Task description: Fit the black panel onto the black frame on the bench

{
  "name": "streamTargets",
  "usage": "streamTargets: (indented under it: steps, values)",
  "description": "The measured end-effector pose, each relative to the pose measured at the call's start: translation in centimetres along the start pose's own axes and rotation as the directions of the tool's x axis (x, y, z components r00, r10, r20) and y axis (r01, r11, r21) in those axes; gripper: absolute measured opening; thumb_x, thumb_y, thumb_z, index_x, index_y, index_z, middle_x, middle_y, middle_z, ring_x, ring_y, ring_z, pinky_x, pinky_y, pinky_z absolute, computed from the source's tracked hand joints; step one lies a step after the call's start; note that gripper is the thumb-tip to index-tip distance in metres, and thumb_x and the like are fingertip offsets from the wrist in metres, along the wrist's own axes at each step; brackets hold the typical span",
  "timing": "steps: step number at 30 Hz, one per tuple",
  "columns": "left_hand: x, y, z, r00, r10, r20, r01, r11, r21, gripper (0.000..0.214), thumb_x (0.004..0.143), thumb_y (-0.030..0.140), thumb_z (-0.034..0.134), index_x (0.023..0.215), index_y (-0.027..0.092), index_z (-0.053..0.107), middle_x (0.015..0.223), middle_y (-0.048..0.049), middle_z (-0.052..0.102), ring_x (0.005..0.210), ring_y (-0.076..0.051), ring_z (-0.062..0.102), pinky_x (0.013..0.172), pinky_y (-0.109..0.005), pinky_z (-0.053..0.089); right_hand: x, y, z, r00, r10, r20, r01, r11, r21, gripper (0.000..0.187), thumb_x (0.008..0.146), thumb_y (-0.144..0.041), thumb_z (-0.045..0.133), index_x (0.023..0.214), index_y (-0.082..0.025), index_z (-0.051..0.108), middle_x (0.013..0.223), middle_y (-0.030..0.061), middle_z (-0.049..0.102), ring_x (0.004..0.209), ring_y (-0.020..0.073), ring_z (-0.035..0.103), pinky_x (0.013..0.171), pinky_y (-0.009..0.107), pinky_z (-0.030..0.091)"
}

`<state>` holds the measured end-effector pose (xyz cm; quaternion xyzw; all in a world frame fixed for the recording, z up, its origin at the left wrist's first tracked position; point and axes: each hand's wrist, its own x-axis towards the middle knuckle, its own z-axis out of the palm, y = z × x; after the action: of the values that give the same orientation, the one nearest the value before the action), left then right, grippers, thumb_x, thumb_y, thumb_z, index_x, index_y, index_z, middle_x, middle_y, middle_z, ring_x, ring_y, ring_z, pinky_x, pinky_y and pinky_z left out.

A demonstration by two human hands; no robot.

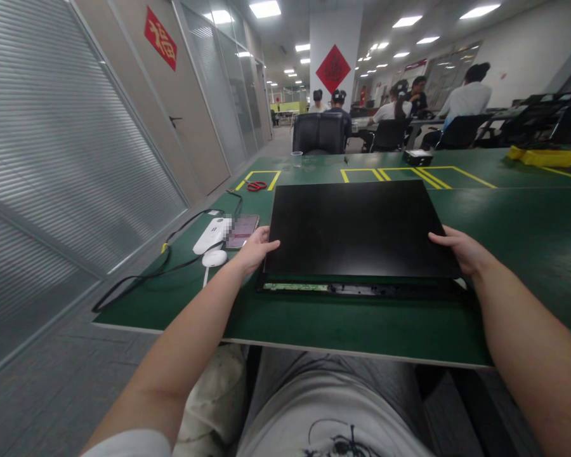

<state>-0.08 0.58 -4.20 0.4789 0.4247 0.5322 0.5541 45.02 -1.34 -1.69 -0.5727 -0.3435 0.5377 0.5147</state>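
Observation:
A black flat screen panel (356, 228) spans the space between my hands, glossy face up. My left hand (257, 249) grips its left edge, thumb on the face and fingers at the side. At the right edge, my right hand (461, 251) holds it the same way, its thumb over the border. Below the panel's near edge shows a dark frame (390, 291) on the table, with a green circuit strip (295, 287) along its left part. Whether the panel touches the frame elsewhere is hidden.
Left of the panel lie a phone (243, 230), a white device (212, 236), a white round case (214, 258) and a black cable (137, 277). Red-handled scissors (256, 186), a clear cup (297, 158), a black box (417, 157) and a yellow tray (545, 157) stand farther back on the green table (528, 222).

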Motion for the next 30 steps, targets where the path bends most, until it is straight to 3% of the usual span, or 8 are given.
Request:
streamTargets:
  steps: [4,18,22,30]
  values:
    - [-0.3,0.3,0.2,1.0,-0.001,0.023,0.002,0.999,-0.034,0.06,0.056,0.01,0.08,0.111,0.019,0.056,0.106,-0.0065,0.072,0.105,-0.024,0.067,0.099,-0.042,0.047,0.0,0.0,0.0,1.0,0.018,-0.008,-0.018,1.0,0.004,0.034,0.065,-0.008,0.063,0.095,-0.024,0.065,0.072,0.0057,0.072,0.053,0.0231,0.066,0.046,0.034,0.056]
    - [-0.5,0.7,0.3,0.998,-0.063,-0.01,0.062,0.998,-0.015,0.056,0.054,0.003,0.074,0.103,0.021,0.055,0.103,-0.0037,0.072,0.106,-0.026,0.067,0.1,-0.047,0.048,0.0,0.0,0.0,1.0,0.024,0.007,-0.024,1.0,-0.021,0.036,0.062,-0.011,0.065,0.096,-0.024,0.065,0.072,0.0049,0.071,0.053,0.0221,0.065,0.046,0.034,0.055]
    - [-0.5,0.6,0.2,0.998,-0.057,0.002,0.057,0.998,-0.011,0.056,0.054,0.004,0.075,0.104,0.02,0.055,0.106,-0.0053,0.072,0.109,-0.027,0.066,0.1,-0.046,0.048,-0.1,-0.2,0.3,0.998,0.055,-0.037,-0.056,0.998,-0.015,0.03,0.061,-0.009,0.06,0.088,-0.022,0.064,0.066,0.0042,0.068,0.049,0.0215,0.062,0.042,0.033,0.053]
    - [-0.4,0.4,0.1,0.999,-0.035,0.014,0.035,0.999,0.001,0.055,0.054,0.004,0.075,0.103,0.02,0.054,0.106,-0.0044,0.071,0.109,-0.026,0.065,0.1,-0.046,0.047,-0.3,-0.4,0.8,0.98,0.164,-0.113,-0.162,0.987,0.021,0.01,0.074,-0.022,0.062,0.083,-0.021,0.063,0.063,0.0051,0.067,0.049,0.0209,0.061,0.044,0.034,0.052]
